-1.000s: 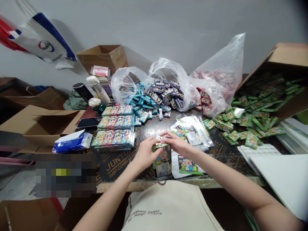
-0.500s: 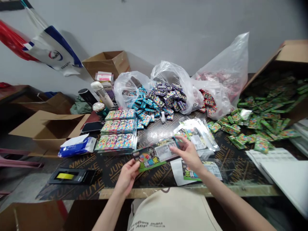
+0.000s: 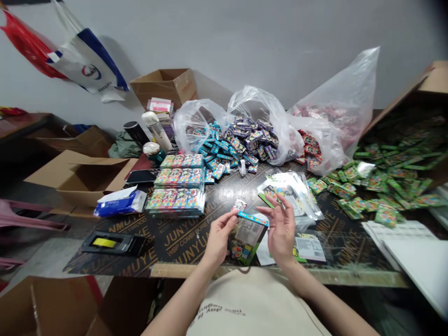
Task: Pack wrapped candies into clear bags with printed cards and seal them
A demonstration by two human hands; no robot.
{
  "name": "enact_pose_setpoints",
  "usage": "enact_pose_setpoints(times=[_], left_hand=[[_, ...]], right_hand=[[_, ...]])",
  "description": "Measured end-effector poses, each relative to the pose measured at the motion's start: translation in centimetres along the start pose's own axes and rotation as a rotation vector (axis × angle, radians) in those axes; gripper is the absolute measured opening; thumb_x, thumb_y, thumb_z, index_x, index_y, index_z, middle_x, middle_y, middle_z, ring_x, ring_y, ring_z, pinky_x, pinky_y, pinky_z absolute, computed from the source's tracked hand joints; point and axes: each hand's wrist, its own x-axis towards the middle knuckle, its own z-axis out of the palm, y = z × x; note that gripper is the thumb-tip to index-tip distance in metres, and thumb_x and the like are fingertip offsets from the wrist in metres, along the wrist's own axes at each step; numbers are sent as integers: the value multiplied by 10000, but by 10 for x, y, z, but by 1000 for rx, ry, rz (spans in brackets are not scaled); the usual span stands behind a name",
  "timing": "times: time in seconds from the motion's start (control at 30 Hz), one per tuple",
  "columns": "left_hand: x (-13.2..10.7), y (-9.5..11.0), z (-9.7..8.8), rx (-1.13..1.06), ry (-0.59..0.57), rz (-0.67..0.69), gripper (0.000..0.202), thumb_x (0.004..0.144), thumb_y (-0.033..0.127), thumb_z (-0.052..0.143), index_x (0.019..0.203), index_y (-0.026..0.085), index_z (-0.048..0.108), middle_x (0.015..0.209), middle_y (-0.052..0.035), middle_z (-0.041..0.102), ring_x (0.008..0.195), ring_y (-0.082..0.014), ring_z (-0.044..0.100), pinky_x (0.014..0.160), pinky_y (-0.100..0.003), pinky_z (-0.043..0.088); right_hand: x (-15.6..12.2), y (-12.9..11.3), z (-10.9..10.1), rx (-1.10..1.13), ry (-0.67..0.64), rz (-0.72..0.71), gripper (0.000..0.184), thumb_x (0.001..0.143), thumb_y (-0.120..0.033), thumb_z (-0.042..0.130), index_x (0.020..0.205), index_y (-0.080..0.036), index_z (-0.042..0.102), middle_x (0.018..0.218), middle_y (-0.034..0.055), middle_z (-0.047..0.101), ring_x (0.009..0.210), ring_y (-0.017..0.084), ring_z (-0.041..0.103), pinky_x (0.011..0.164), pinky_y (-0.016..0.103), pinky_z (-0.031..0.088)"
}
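Observation:
A printed box (image 3: 247,238) with a green-and-black side and a blue top edge stands tilted in front of my apron. My left hand (image 3: 221,235) pinches it at the upper left corner, beside a small raised flap with a cartoon figure. At its right side is my right hand (image 3: 282,228), fingers spread and holding nothing; whether the palm touches the box I cannot tell. Partly hidden behind my right hand and wrist, similar flat printed boxes (image 3: 310,247) lie on the table. Clear plastic sleeves and printed pieces (image 3: 297,186) are piled just beyond.
Stacked colourful packs (image 3: 178,182) stand left of centre. Behind them, plastic bags (image 3: 259,107) spill blue, purple and red packets. Green packets (image 3: 381,182) pour from a carton at right. A tape dispenser (image 3: 112,243), wet wipes (image 3: 121,203) and an open carton (image 3: 91,177) are at left.
The box has turned from lying flat and lengthwise to upright, its blue edge facing away from me. My left hand moved up to its top corner; my right hand let go and spread its fingers.

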Motion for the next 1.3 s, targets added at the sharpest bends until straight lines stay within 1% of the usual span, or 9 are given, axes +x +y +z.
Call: enact_pose_setpoints(times=[0.17,0.3,0.53,0.73,0.83,1.03,1.13,1.2,1.3], left_hand=[[3,0,11,-148,22,-138,233,681,343,688,782,133,700,774,-51,702,710,-132,615,668,-221,449],[2,2,15,-185,0,-157,225,672,340,691,728,122,689,683,-34,687,631,-137,610,616,-232,451],[5,7,0,-111,107,-68,194,644,236,672,820,158,690,776,-23,693,707,-140,623,697,-253,466],[2,29,-2,511,-42,345,113,685,225,659,771,171,710,799,-53,677,776,-174,607,732,-278,458],[5,37,-1,583,-113,303,123,689,264,667,734,158,710,748,-64,677,713,-177,608,657,-270,464],[19,45,-5,515,-188,59,187,588,254,750,720,137,687,712,-61,692,665,-178,627,652,-274,484],[21,45,-7,535,-206,74,162,595,244,747,672,125,668,667,-60,684,623,-173,623,617,-269,487],[19,44,-7,614,-221,167,125,650,239,709,669,123,664,653,-58,675,616,-168,620,599,-262,486],[12,40,-10,819,-250,491,81,737,207,631,711,138,663,713,-59,668,665,-155,620,621,-256,491]], right_hand=[[-14,13,-9,94,69,185,377,888,-442,316,1215,-262,367,1209,95,523,865,174,618,783,360,486],[-27,23,1,46,72,247,403,881,-480,280,1087,-215,502,1091,84,604,954,195,589,820,355,473],[-5,25,9,124,-150,371,206,742,-332,589,901,-204,614,803,25,687,779,201,635,755,360,489],[3,17,-17,-190,-354,4,126,745,-261,624,844,-251,701,892,23,697,868,201,620,842,364,458],[5,10,-22,-263,-433,-27,146,761,-272,608,867,-265,707,889,22,703,844,207,632,809,370,479],[14,-1,-18,-205,-532,198,170,710,-302,659,845,-210,706,800,23,705,736,180,642,698,312,510],[17,-3,-18,-232,-550,191,148,712,-299,659,803,-192,705,759,21,703,693,167,639,657,289,509],[18,-3,-20,-276,-567,139,142,737,-296,637,805,-191,706,757,23,705,689,165,643,644,281,513],[16,-2,-25,-366,-601,-49,147,774,-272,605,857,-201,705,811,37,712,730,170,654,676,287,521]])
